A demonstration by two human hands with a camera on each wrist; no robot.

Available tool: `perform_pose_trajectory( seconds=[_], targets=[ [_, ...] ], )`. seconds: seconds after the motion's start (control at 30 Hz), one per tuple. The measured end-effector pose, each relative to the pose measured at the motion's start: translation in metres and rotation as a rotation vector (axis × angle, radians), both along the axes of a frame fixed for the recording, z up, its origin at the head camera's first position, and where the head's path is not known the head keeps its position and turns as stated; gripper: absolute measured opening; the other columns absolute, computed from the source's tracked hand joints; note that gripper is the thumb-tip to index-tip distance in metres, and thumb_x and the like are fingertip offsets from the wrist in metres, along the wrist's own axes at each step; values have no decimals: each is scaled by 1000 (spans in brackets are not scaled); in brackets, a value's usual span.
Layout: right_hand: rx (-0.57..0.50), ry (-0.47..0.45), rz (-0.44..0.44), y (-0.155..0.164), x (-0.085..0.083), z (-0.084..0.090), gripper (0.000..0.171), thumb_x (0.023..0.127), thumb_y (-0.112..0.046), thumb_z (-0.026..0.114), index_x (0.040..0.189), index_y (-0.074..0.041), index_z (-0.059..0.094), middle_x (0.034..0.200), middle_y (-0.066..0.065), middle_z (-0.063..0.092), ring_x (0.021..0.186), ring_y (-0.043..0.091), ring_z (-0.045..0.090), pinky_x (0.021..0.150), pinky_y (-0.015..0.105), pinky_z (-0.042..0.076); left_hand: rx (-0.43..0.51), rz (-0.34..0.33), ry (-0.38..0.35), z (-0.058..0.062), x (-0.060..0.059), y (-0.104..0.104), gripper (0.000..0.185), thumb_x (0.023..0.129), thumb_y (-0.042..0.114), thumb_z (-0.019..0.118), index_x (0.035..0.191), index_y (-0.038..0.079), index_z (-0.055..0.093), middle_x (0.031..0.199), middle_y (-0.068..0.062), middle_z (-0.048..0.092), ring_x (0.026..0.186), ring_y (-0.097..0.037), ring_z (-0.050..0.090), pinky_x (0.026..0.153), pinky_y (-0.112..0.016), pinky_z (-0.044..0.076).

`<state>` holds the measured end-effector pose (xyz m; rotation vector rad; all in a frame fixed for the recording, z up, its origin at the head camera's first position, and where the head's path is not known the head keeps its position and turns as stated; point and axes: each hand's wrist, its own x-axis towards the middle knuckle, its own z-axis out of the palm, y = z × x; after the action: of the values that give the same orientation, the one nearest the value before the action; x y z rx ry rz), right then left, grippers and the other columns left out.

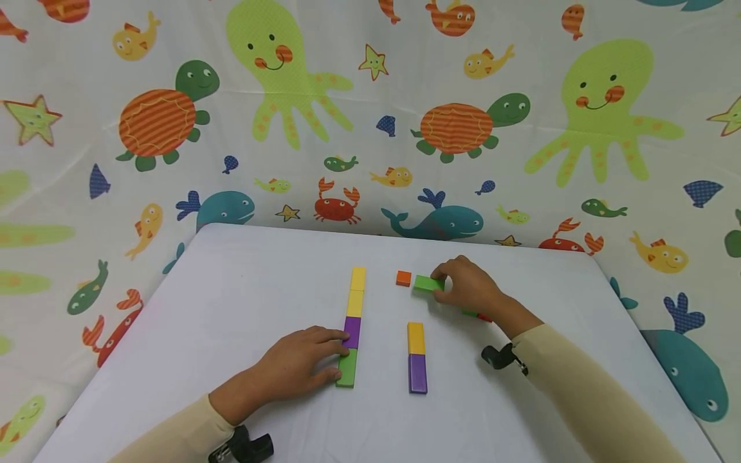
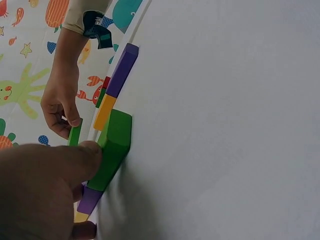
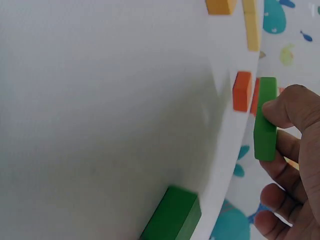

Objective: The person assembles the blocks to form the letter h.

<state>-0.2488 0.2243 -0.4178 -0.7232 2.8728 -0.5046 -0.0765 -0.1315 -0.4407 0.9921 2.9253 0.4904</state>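
white table (image 1: 231,289), sea-creature cloth behind | right hand (image 1: 471,286) pinches light green block (image 1: 428,283) at far side, beside orange cube (image 1: 403,278) | left hand (image 1: 301,370), fingers flat, presses green block (image 1: 347,368) ending yellow-purple row (image 1: 356,307) | orange-purple pair (image 1: 416,357) between

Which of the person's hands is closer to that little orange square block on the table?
The right. The right hand grips a light green block just beside the small orange block. The left hand rests much nearer the person, touching the green block that ends the long row.

Head view high over table (image 1: 243,283); wrist views close, seemingly sideways.
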Motion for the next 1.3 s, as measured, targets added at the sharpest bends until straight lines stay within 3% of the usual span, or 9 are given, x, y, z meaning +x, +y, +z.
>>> perform_pose_trajectory(
  seconds=[0.33,0.87,1.3],
  targets=[
    [26,23,65,-36,13,5,38,85,-31,82,119,-15,75,103,-6,69,106,18,54,96,39,54,-5,5,-7,-1,-3,-2,31,95,38,73,123,26,71,142,8,58,129,-17,55,103,-42,50],
    [46,19,121,-75,7,1,31,85,-32,79,113,-19,77,98,-12,66,102,13,53,90,31,52,7,-28,-7,-3,-20,-13,30,95,37,73,123,25,71,142,7,59,128,-17,57,102,-42,51],
    [48,-77,110,-86,-1,-2,32,87,-33,80,117,-22,76,98,-14,65,100,12,52,88,29,52,14,-31,15,-3,-32,-9,29,95,36,74,122,25,71,141,7,60,127,-17,57,101,-41,52]
  ],
)
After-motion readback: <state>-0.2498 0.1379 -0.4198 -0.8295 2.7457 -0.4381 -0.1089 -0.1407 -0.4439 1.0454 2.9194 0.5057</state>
